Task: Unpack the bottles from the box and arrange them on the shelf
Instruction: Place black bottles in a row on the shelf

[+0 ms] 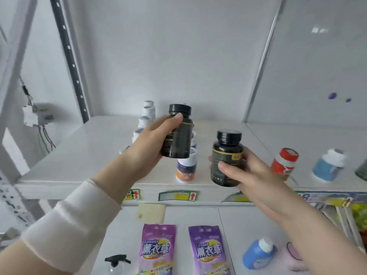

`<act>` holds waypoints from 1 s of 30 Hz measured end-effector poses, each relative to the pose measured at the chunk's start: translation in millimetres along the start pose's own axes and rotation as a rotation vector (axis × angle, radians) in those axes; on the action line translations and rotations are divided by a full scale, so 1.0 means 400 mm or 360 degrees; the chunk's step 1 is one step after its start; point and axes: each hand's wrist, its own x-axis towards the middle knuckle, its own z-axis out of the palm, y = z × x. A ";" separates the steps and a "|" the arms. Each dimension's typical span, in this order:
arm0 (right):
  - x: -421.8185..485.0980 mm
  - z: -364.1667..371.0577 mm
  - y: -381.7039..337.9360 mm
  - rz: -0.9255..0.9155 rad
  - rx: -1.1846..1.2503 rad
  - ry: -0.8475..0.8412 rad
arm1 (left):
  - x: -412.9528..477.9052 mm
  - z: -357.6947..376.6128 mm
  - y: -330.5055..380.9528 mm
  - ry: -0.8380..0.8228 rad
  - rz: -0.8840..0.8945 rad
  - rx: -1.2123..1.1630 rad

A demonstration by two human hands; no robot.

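Observation:
My left hand (153, 139) grips a dark bottle with a black cap (178, 133), held upright above the white shelf (83, 155). My right hand (252, 175) grips a second dark bottle (226, 159) of the same kind, lower and to the right, over the shelf's front edge. Behind the left bottle a row of white bottles (148, 112) runs toward the back of the shelf. The nearest of that group, with an orange and blue label (186, 169), stands at the front. The box is out of view.
On the shelf's right stand a red bottle (284, 163) and a blue-labelled white bottle (329, 165). Price tags (178, 195) line the shelf's front edge. Below lie two purple lavender pouches (156, 249), a black spray head (117, 261) and a blue bottle (258, 253).

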 end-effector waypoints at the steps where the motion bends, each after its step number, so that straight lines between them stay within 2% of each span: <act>1: 0.016 -0.033 -0.012 -0.0003 -0.0022 0.0054 | 0.034 0.022 0.008 -0.0034 -0.0007 0.0046; 5: 0.101 -0.143 -0.044 -0.0013 -0.0024 0.0211 | 0.186 0.086 0.021 -0.0097 -0.0041 0.0170; 12: 0.305 -0.264 -0.045 0.0142 -0.0112 0.0253 | 0.455 0.166 -0.004 -0.0229 -0.0111 0.0327; 20: 0.549 -0.320 0.038 0.0472 -0.0579 0.0132 | 0.754 0.172 -0.124 -0.0313 -0.0099 0.1052; 24: 0.635 -0.330 0.102 0.0476 -0.0677 0.0114 | 0.861 0.164 -0.176 -0.0332 -0.0169 0.1334; 30: 0.747 -0.326 0.158 0.0405 -0.0871 0.0152 | 0.945 0.171 -0.219 -0.0373 -0.0249 0.1499</act>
